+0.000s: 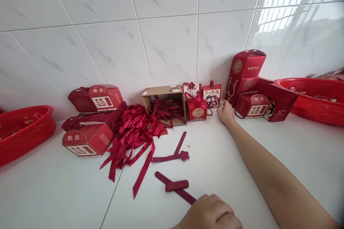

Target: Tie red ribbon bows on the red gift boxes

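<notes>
At the bottom edge my left hand (211, 213) is closed, its fingers curled over the end of a dark red strap (185, 196). A shorter folded strap (177, 185) lies across that one. Stretched toward the wall, my right hand (226, 112) has its fingers apart and down at the white tabletop. It is beside a red bag with a gold rope handle (230, 89) and a card with a cartoon couple (211, 96). Nothing shows in it, though its far side is hidden. A flower-ended strap (172, 157) and a tiny gold-coloured piece (189, 147) lie between the hands.
An open cardboard box (163, 91) holds more dark red straps, beside a heap of red ribbons (131, 132). Red gift boxes (103, 98) are stacked at left and others (248, 65) at right. Red plastic baskets (29, 132) flank the table, and a tiled wall (166, 46) closes the back.
</notes>
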Demonstrator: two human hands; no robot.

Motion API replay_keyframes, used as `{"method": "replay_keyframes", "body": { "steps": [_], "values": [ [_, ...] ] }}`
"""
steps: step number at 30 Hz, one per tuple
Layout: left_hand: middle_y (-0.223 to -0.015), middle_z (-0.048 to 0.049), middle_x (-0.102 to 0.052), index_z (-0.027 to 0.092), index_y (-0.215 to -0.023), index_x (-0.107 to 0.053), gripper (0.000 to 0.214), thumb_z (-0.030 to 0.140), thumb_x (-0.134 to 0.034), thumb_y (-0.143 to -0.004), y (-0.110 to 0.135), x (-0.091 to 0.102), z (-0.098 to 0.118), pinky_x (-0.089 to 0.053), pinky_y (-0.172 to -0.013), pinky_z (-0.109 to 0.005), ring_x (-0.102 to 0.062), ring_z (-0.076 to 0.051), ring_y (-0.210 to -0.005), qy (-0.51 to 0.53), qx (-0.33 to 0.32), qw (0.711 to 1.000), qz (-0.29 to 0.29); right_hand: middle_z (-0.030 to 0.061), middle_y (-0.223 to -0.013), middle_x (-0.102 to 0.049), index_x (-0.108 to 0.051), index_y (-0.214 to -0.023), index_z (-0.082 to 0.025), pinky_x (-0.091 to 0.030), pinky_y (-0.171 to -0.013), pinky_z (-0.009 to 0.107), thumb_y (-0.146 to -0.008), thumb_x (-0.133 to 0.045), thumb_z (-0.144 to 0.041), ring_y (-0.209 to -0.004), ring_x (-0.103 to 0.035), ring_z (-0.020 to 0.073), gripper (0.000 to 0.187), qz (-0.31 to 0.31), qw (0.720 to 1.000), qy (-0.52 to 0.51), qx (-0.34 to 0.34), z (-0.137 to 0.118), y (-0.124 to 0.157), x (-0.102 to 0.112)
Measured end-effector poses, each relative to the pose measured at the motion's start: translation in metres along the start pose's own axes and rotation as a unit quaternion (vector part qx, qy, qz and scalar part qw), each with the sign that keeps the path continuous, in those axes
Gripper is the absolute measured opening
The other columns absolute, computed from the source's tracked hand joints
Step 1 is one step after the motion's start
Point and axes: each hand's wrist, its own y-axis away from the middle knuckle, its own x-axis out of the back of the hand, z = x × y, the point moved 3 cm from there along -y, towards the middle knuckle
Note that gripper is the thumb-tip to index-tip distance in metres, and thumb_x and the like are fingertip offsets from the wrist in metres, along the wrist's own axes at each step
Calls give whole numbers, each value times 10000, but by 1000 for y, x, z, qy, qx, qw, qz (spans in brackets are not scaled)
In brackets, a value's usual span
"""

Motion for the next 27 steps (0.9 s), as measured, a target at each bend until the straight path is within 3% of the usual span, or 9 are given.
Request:
{"method": "replay_keyframes", "body": {
  "steps": [3,6,11,15,17,19,21,24,27],
  "values": [
    [-848,-36,-644,193,-897,-573,113,208,-587,-785,2,12,11,-418,-631,-307,-551,-187,-763,-121,-41,992,11,106,-1276,-511,-477,-1287,-169,-499,-886,436,-911,-565,-312,-1044,-575,220,411,1,1000,-15,-5,-9,18,10],
    [-926,-57,-602,174,-936,-527,174,177,-563,-766,13,33,21,-429,-692,-323,-516,-198,-817,-184,-11,983,2,99,-1252,-527,-502,-1254,-165,-498,-882,434,-912,-563,-319,-1044,-573,219,379,6,999,-29,-13,-19,44,20],
    [-911,-57,-580,187,-932,-518,215,76,-498,-749,55,62,32,-442,-693,-290,-510,-188,-808,-186,7,982,29,99,-1110,-574,-564,-1097,-145,-527,-790,384,-901,-524,-293,-967,-591,211,248,-38,997,-60,29,-51,130,35],
    [-891,-63,-583,190,-926,-551,209,71,-464,-777,90,89,34,-464,-719,-289,-520,-187,-811,-169,26,985,34,54,-915,-620,-619,-896,-216,-539,-640,316,-863,-478,-275,-761,-610,180,157,-173,968,-87,162,-96,231,55],
    [-905,-63,-596,192,-922,-569,258,36,-423,-777,104,105,30,-476,-721,-294,-535,-188,-817,-183,57,981,43,50,-953,-631,-633,-923,-241,-541,-712,331,-820,-528,-230,-834,-609,194,148,-232,937,-91,244,-116,273,63],
    [-901,-60,-615,192,-923,-588,329,-8,-377,-768,115,120,23,-486,-710,-301,-553,-190,-809,-222,78,969,71,93,-1115,-619,-614,-1077,-240,-518,-799,423,-786,-522,-140,-1000,-578,264,321,-237,883,-18,406,-133,300,66],
    [-893,-60,-634,188,-938,-605,380,-33,-343,-774,121,133,13,-498,-692,-298,-573,-185,-790,-262,96,955,97,135,-1263,-564,-564,-1211,-209,-475,-874,510,-763,-504,-76,-1150,-505,333,471,-214,849,63,480,-138,303,61],
    [-1003,-70,-660,193,-1022,-623,430,-39,-345,-789,120,148,-3,-526,-732,-301,-607,-191,-879,-298,119,943,92,160,-1405,-458,-516,-1301,-141,-395,-988,565,-803,-467,-60,-1298,-382,366,507,-208,854,143,455,-137,272,45],
    [-1229,-47,-619,243,-1099,-624,472,-34,-389,-797,105,158,-17,-506,-900,-374,-547,-228,-1140,-304,105,946,34,114,-1486,-371,-529,-1306,-146,-274,-1093,586,-867,-477,-124,-1392,-250,346,443,-281,843,139,437,-138,235,26]
  ]
}}
